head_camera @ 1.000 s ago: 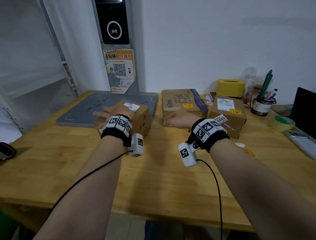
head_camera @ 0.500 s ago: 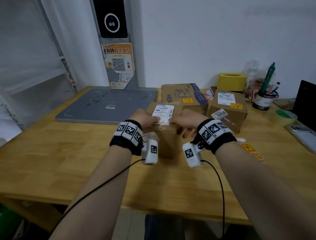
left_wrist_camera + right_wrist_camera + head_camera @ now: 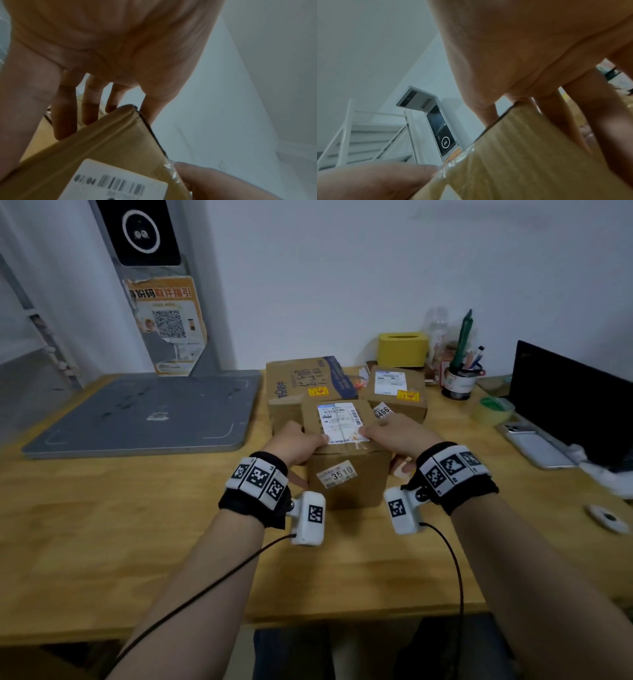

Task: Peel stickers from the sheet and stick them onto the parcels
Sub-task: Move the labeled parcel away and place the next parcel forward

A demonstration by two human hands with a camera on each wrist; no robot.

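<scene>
Cardboard parcel (image 3: 346, 460) gripped at 9 and 3 o'clock by left hand (image 3: 297, 444) and right hand (image 3: 394, 436), steadied on tabletop (image 3: 137, 535), label side up for stickering.

A front sticker (image 3: 336, 474) on the near parcel (image 3: 346, 484) reads "3510"; a tag (image 3: 382, 412) beside the right parcel (image 3: 397, 392) reads "9466"; the left wrist view shows a barcode label (image 3: 120, 181) reading "07/04".
</scene>
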